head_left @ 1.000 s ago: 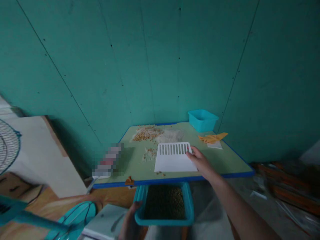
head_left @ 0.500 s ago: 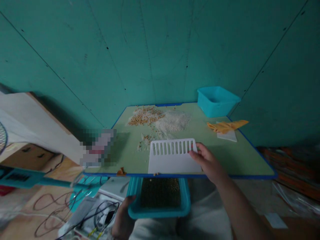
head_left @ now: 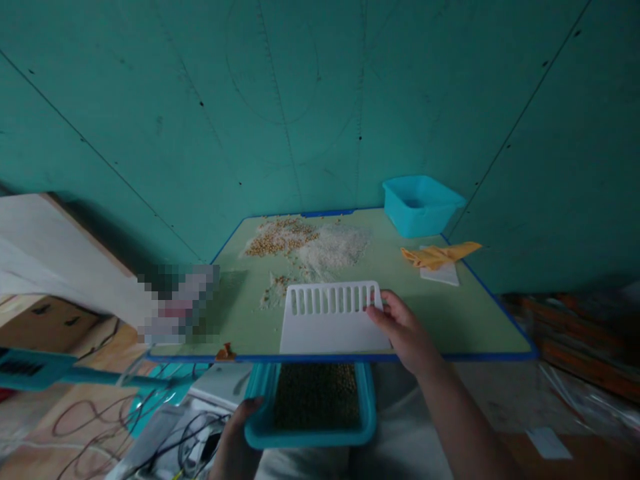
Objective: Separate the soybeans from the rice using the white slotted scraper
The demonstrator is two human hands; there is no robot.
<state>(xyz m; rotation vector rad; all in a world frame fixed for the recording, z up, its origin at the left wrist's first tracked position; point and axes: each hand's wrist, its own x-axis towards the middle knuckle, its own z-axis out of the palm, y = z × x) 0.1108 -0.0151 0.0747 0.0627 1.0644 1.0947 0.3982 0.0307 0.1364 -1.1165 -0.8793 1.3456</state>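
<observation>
My right hand (head_left: 405,333) grips the right end of a white plastic board (head_left: 333,333) with a row of slots along its far side. This board rests near the front edge of the table. Below that edge, my left hand (head_left: 239,430) is closed on the left rim of a teal basin (head_left: 310,438). Dark small grains (head_left: 315,400) fill the basin, with some paler beans in its upper right corner. Beyond the board lie a pile of tan beans (head_left: 280,239) and a pile of whitish rice-like grains (head_left: 337,248), partly mixed.
On the green table (head_left: 465,327) stand a turquoise bin (head_left: 420,213) at the back right and a crumpled orange cloth (head_left: 440,255) over a white sheet. A brown scrap (head_left: 226,352) lies at the front edge. Cables (head_left: 195,440) and boxes are at lower left.
The whole view has shifted, so things appear further left and slightly lower. A few beans seen at the table's front edge by the board no longer show. Both hands keep their grips.
</observation>
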